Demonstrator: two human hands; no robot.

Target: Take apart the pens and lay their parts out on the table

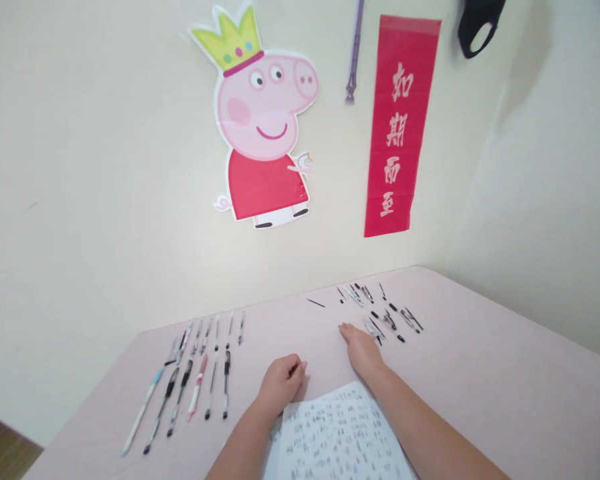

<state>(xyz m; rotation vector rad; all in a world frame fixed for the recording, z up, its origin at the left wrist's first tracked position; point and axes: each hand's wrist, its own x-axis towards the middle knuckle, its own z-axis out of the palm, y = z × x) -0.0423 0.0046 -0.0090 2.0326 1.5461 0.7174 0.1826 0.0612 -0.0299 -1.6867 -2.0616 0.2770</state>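
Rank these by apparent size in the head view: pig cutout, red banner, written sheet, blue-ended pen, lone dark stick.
1. Pig cutout
2. Red banner and written sheet: too close to rank; the sheet is nearer and cut off
3. Blue-ended pen
4. Lone dark stick

Home room, we judge: on cream wall [105, 167] above smooth pale-pink tabletop [490, 367], flat pink cartoon-pig cutout [269, 180] with yellow-green crown [230, 41]; above tabletop's right part, long red banner [403, 125] bearing pale characters; below tabletop's left edge, brown wood-look floor [5, 448].
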